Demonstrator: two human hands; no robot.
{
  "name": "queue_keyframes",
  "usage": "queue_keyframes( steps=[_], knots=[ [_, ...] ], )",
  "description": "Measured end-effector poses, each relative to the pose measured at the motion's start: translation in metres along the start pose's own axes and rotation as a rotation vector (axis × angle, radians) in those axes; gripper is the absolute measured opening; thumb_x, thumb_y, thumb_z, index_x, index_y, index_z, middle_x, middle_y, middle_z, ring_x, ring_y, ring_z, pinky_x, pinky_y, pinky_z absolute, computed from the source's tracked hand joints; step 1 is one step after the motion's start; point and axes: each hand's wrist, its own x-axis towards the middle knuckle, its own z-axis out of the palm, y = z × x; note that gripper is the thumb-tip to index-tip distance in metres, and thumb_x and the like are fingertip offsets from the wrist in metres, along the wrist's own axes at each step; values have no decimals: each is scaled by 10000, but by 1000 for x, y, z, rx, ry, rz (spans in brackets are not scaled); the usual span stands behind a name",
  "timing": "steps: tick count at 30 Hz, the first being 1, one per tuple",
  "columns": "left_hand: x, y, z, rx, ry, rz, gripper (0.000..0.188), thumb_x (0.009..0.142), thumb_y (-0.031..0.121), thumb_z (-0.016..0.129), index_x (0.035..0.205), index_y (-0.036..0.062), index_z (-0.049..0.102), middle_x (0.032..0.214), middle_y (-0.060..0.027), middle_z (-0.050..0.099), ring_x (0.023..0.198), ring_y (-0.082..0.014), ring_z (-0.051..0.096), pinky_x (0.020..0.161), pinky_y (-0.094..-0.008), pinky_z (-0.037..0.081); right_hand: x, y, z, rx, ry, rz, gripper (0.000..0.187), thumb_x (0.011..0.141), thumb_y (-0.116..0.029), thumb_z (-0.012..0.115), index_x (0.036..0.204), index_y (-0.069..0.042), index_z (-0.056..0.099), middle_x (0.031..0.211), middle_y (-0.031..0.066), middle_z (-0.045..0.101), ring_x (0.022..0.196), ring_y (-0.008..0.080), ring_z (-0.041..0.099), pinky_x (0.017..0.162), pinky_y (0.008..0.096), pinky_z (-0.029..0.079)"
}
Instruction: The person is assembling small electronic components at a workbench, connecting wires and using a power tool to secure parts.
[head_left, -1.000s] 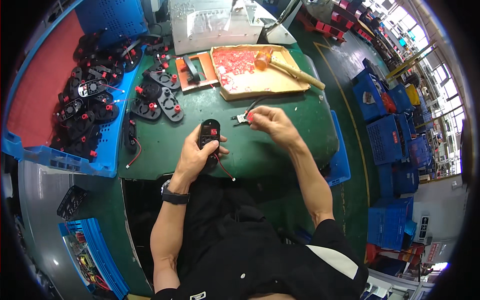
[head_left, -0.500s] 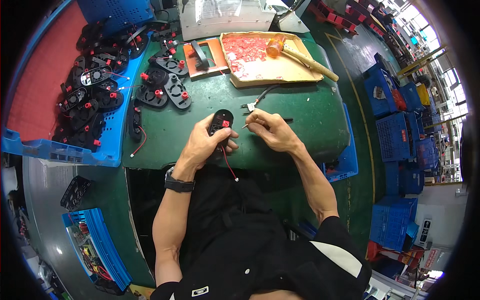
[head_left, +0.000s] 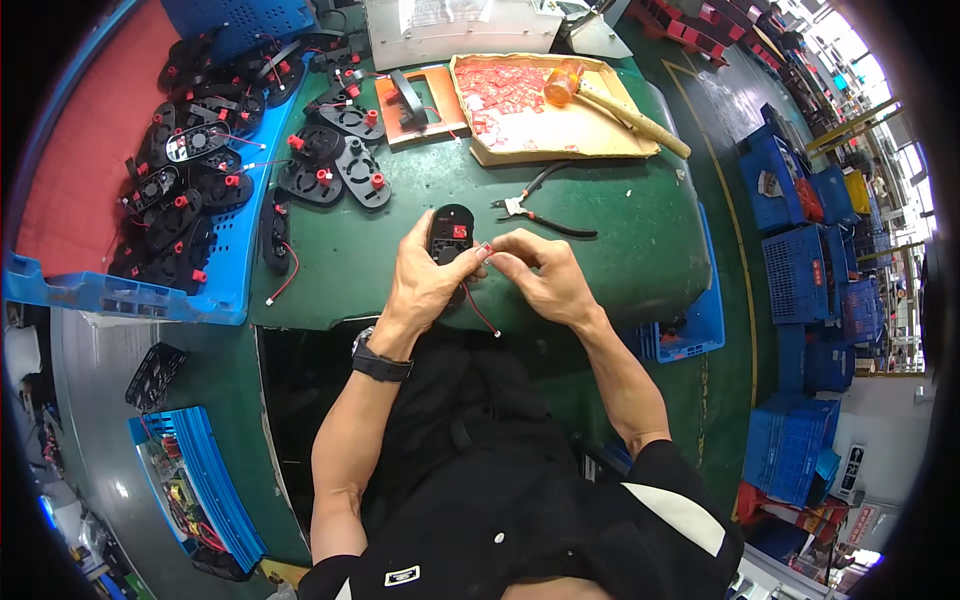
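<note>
My left hand (head_left: 422, 278) is wrapped round a black oval plastic housing (head_left: 453, 217) with a red square piece on its face. A thin red wire (head_left: 480, 309) with a small white plug hangs from below the housing. My right hand (head_left: 545, 275) is closed in a pinch close beside it. A small red-and-white piece (head_left: 485, 252) shows where my right fingertips meet my left thumb; its exact kind is too small to tell. Beyond my right hand, wire cutters (head_left: 515, 207) with black-and-red handles lie on the green table (head_left: 620, 240).
More black housings (head_left: 362, 175) lie at the left, many inside a blue crate (head_left: 235, 270). Farther back are an orange tray (head_left: 440, 85) and a cardboard tray (head_left: 560, 152) of small red pieces. A mallet (head_left: 630, 118) rests across its right side.
My right hand has come left to the housing, and its fingertips now meet my left thumb. The cutters, partly covered before, show in full. The whole view has shifted slightly.
</note>
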Motion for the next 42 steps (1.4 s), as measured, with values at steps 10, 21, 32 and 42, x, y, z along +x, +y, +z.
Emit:
queue_keyframes(
  steps=[10, 21, 32, 42],
  knots=[
    [0, 1, -2, 78, -110, -13, 262, 899, 35, 718, 1111, -5, 570, 882, -66, 682, 701, -118, 674, 627, -258, 564, 12, -13, -5, -37, 87, -96, 98, 944, -22, 661, 988, 61, 686, 856, 119, 681, 763, 161, 629, 718, 307, 505],
    [-2, 0, -8, -36, -122, -8, 300, 934, 85, 448, 1155, -32, 615, 843, -89, 691, 635, -124, 642, 575, -266, 519, 32, -16, 17, -330, 93, -323, 102, 897, -53, 683, 971, 13, 709, 869, 146, 649, 756, 316, 651, 712, 382, 517],
    [4, 3, -8, -36, -107, -92, 274, 950, 74, 436, 1075, -72, 631, 771, -143, 689, 583, -180, 677, 544, -292, 581, 33, -10, 29, -323, 173, -272, 61, 902, -39, 641, 932, 3, 672, 855, 148, 636, 750, 344, 640, 689, 402, 505],
    [9, 3, -7, 50, -103, -198, 252, 961, 94, 496, 1070, -89, 629, 838, -177, 707, 651, -211, 713, 584, -317, 608, 22, -5, 16, -387, 142, -203, 102, 875, -41, 675, 960, 15, 685, 887, 169, 669, 801, 352, 671, 749, 397, 527]
  ],
)
